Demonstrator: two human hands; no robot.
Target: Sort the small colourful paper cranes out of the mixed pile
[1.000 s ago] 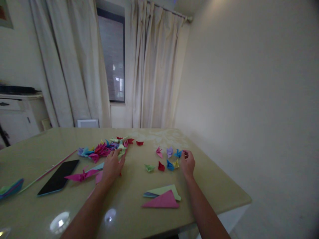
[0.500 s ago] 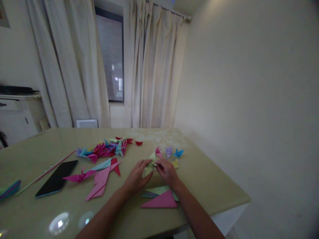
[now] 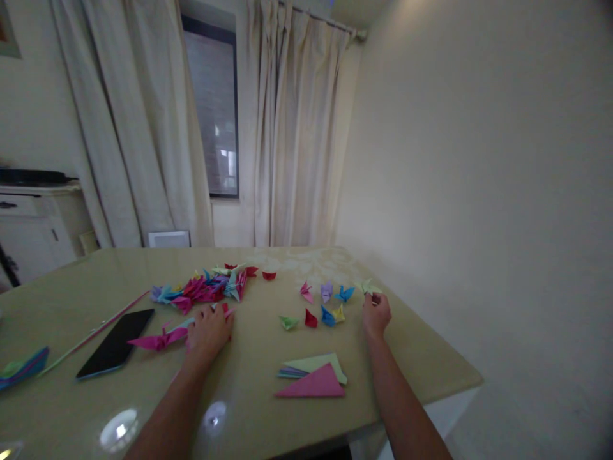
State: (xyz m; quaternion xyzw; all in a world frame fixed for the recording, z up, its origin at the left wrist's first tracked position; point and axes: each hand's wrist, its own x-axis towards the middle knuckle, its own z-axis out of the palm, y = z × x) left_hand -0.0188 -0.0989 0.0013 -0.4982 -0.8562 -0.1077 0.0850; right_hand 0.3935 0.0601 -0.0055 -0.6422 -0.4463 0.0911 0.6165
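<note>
My left hand lies flat, fingers stretched out, on pink folded paper pieces at the table's left middle. A long magenta origami figure lies just left of it. My right hand is at the right, fingers curled, pinching a pale green origami figure at its fingertips. That figure stands at the right end of a group of small origami figures: pink, purple, blue, red and yellow.
A pile of colourful origami lies behind my left hand. Folded triangular papers, pink on top, lie near the front. A black phone and a pink stick lie at the left. The table's edge runs close on the right.
Half a second ago both hands held the pale green figure at the middle. My right hand has carried it right to the small group; my left hand went back left onto the pink papers.
</note>
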